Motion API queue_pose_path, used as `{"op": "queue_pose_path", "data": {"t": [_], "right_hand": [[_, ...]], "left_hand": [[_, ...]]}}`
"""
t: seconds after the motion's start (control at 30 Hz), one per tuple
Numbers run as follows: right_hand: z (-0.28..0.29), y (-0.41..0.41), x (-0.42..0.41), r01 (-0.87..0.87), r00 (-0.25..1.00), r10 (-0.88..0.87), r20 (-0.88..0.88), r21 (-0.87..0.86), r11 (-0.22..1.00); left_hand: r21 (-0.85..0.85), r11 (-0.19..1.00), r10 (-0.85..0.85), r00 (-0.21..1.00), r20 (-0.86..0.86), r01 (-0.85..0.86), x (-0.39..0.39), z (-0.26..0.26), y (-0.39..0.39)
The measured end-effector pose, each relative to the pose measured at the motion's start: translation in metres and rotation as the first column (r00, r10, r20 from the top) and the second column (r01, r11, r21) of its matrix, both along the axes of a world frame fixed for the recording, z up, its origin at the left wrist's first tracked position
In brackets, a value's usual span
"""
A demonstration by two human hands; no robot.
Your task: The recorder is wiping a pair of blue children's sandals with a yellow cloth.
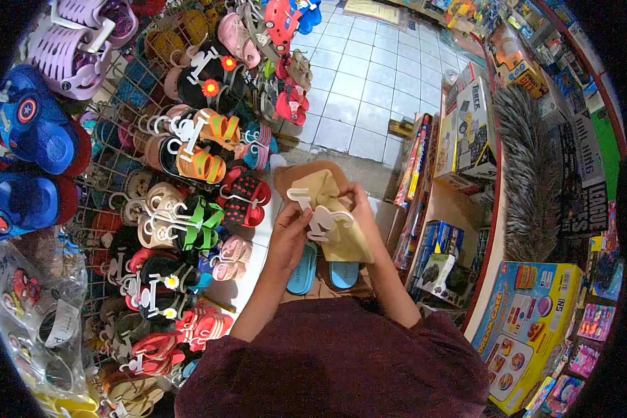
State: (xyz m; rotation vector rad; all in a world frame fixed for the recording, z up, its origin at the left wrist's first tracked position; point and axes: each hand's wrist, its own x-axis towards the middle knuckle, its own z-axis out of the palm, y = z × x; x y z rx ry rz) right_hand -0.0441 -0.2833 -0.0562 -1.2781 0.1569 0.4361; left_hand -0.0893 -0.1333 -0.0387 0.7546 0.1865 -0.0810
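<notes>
Both my hands hold a tan sandal (347, 235) in front of my body, above the floor. A white plastic shoe hanger (321, 222) lies against it, with a hook on its right side. My left hand (288, 230) pinches the hanger's left edge between thumb and fingers. My right hand (359, 206) grips the far right side of the tan footwear, its fingers partly hidden behind it. A brown sole or second piece of footwear (305, 175) shows just beyond. Below are two blue slippers (303, 269), partly covered by my forearm and the tan sandal.
On the left, a wire grid rack (96, 193) is hung with many children's sandals and clogs on white hangers. On the right stand shelves with a red edge (494, 219), boxed toys (527, 334) and a grey fluffy item (525, 172). A tiled floor (363, 83) stretches ahead.
</notes>
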Motion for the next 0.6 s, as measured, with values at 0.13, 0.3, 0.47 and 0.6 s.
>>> {"op": "queue_pose_path", "data": {"t": [0.13,0.3,0.47,0.6], "right_hand": [[0.018,-0.015,0.01,0.235,0.721,0.297,0.626,-0.624,0.745],[0.048,-0.025,0.008,0.166,0.825,0.023,0.565,-0.281,0.945],[0.068,-0.023,0.0,0.187,0.712,0.252,0.655,-0.523,0.831],[0.055,-0.02,0.001,0.236,0.773,0.136,0.619,-0.48,0.845]], "left_hand": [[0.024,1.0,0.011,0.998,-0.069,-0.01,0.002,0.0,0.004],[0.071,0.995,0.075,0.991,-0.113,-0.067,0.003,0.002,0.002],[0.069,0.996,0.065,0.988,-0.138,-0.056,0.006,0.005,-0.003],[0.172,0.981,0.107,0.987,-0.12,-0.085,0.005,0.004,-0.01]]}}
